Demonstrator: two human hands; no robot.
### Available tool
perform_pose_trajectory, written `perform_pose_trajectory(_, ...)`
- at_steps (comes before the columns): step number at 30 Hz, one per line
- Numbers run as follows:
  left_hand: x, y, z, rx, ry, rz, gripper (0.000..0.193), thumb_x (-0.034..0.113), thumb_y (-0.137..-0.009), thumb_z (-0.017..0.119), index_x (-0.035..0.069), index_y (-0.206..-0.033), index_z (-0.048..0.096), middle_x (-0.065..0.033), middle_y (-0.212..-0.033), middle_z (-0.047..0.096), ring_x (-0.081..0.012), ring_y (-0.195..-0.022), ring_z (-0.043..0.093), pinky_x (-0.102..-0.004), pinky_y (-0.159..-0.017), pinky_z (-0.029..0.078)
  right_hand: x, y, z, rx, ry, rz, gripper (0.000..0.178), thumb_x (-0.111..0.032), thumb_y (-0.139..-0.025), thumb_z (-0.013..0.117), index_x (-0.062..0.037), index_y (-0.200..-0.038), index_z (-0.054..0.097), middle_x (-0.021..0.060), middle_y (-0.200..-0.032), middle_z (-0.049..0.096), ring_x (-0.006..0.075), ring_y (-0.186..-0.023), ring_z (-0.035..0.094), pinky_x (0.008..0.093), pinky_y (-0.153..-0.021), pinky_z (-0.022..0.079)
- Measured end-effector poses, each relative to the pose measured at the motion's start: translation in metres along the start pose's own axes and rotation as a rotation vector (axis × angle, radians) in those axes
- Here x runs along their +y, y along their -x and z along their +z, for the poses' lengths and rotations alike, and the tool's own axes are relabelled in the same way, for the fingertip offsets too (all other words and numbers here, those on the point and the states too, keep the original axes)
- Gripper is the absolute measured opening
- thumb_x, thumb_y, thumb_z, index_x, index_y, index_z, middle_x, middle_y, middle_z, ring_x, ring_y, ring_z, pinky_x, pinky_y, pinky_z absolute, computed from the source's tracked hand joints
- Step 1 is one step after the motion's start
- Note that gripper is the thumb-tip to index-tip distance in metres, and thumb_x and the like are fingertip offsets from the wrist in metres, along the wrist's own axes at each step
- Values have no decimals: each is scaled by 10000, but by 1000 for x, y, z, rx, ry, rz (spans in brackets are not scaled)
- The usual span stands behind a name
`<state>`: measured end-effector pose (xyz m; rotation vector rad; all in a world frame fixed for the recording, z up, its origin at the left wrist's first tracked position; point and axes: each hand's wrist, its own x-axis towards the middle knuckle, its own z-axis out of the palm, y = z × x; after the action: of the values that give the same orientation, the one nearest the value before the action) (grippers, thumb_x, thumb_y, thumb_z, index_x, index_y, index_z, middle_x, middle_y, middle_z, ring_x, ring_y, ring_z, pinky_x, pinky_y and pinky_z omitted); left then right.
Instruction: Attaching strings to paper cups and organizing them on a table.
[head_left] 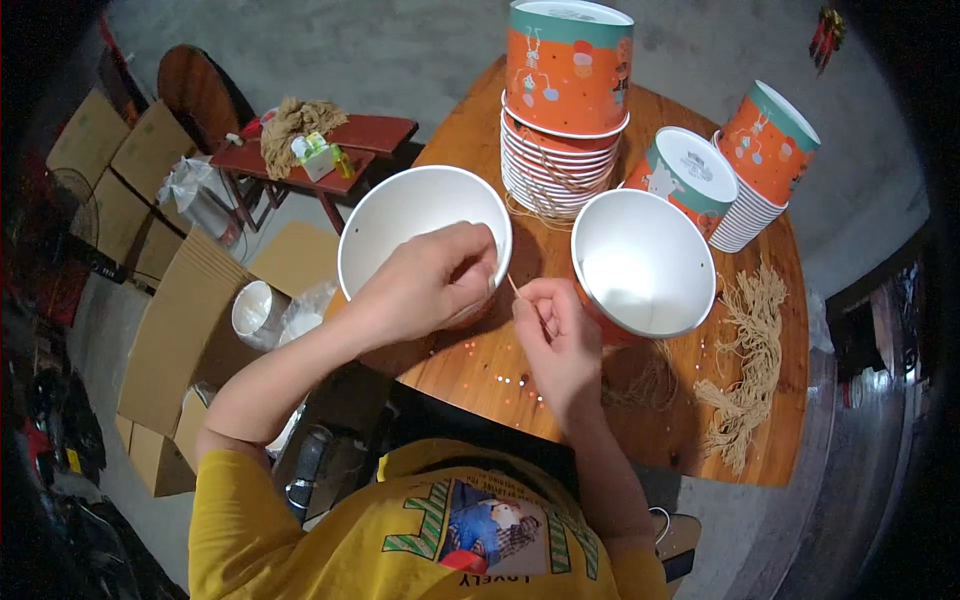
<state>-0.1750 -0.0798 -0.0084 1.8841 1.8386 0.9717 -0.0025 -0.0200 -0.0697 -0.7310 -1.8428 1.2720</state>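
Observation:
On the wooden table a white-lined paper bucket [385,215] stands tilted with its mouth toward me. My left hand [435,280] is closed at that bucket's right rim, its fingers curled partly inside; what they pinch is hidden. Just outside the same rim, my right hand [560,330] pinches a thin tan string [514,286] between thumb and forefinger. The string runs up to the bucket's right edge. A second open paper bucket [645,255] sits to the right of my right hand, with a small hole in its wall.
Behind stand a tall stack of orange and green buckets [565,90], an upturned bucket [690,170] and another stack [770,140]. A bundle of tan strings [745,365] lies at the right. Small paper dots [505,380] litter the table. A cardboard box [180,350] stands at left.

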Motion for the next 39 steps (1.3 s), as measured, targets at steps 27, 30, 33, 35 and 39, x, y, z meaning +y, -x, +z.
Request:
perform_pose_trajectory(27,4,-14,2,-311,830,-336,150,120,-943,551,-11,-982,610,-7,-838,598,-78,-762,536,-218,-735,458,-55,-19,-39,-275,3,44,72,-26,-852,625,-28,-875,556,19,-726,552,55,-599,486,245,-549,424)
perform_pose_trajectory(30,4,-15,6,-317,851,-267,142,117,-941,552,-6,-981,611,-4,-829,588,-74,-753,530,-214,-705,451,-49,-29,-36,-277,-13,-210,55,-36,-856,622,-25,-871,570,46,-754,571,69,-611,515,250,-549,437)
perform_pose_trajectory(33,7,-11,6,-248,803,-264,139,120,-937,560,-3,-973,615,0,-829,588,-65,-747,525,-210,-687,443,-51,-41,-33,-264,27,-80,54,-69,-859,615,-21,-861,591,70,-772,584,97,-633,554,259,-567,459)
perform_pose_trajectory(35,0,-11,6,-367,826,-278,134,129,-922,588,-1,-946,613,1,-833,589,-59,-737,516,-209,-676,434,-51,-47,-29,-229,118,-54,27,-26,-861,596,1,-868,598,-10,-717,570,30,-615,498,188,-558,410)
perform_pose_trajectory(39,2,-10,2,-397,874,-310,137,149,-907,614,12,-919,610,8,-824,590,-57,-728,517,-203,-663,425,-38,-47,-20,-51,311,-163,63,-78,-851,604,-15,-853,605,77,-748,580,151,-636,565,276,-578,455)
